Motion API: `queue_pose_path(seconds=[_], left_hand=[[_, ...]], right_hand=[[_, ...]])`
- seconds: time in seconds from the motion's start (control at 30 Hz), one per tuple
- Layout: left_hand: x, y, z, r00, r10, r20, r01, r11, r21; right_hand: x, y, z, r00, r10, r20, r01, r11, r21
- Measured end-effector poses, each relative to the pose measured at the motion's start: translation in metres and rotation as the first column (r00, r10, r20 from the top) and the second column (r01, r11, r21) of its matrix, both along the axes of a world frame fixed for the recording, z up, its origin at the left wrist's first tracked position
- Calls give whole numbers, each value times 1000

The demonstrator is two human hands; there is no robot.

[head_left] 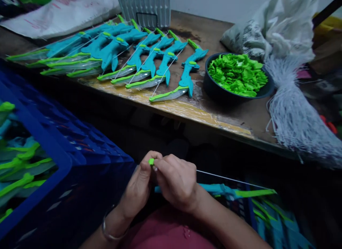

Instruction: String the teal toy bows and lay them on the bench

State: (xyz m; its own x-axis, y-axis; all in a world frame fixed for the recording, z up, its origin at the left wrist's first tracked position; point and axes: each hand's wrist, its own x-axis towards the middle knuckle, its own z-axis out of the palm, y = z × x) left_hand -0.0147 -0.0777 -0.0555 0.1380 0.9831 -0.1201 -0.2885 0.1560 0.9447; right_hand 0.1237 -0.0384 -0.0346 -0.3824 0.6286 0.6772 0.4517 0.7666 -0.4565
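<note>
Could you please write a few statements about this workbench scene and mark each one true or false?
1. Both hands pinch a small green piece at the end of a toy bow. True: the left hand and right hand meet on the green piece of the bow in hand.
2. The dark bowl holds red pieces. False: it is filled with green pieces.
3. Finished blue and green bows lie in a row on the table. True.
4. The bundle of white strings lies left of the bowl. False: it lies to its right.
5. The crate at the left is yellow. False: it is blue.
</note>
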Motion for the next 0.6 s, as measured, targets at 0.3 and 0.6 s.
queue_pose_path(seconds=[0.3, 0.6], left_hand=[[6, 12, 15, 983, 184, -29, -181, 980, 78], [-2, 7, 13, 984, 164, -75, -155, 982, 105]], right_hand=[[26, 13, 67, 974, -30, -223, -2, 990, -143], [26, 2, 43, 978, 82, -192, -139, 941, -307]])
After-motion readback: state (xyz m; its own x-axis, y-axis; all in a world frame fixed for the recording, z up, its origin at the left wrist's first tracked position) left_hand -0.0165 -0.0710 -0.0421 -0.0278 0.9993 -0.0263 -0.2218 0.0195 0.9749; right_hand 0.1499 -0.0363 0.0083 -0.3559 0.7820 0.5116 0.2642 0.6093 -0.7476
